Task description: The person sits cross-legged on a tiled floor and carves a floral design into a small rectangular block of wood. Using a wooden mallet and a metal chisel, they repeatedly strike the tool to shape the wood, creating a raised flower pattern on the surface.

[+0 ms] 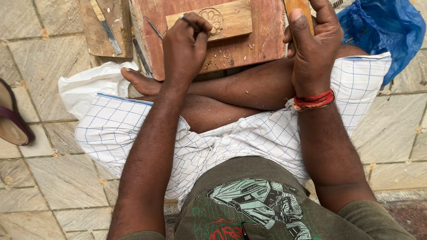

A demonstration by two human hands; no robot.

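Left hand (pixel 184 46) pinches a thin chisel (pixel 189 21), its tip at 2 o'clock by the flower carving (pixel 211 20) on the small wood block (pixel 229 18). Right hand (pixel 313 42) grips a wooden mallet (pixel 299 9), farther off at 3 o'clock.

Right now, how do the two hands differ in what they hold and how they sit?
The left hand pinches a thin chisel tip-down on the carved block; the right hand wraps a thick wooden handle, off the block. The left hand is bare at the wrist; the right has a red thread band. Both are closed on a tool above the red board.
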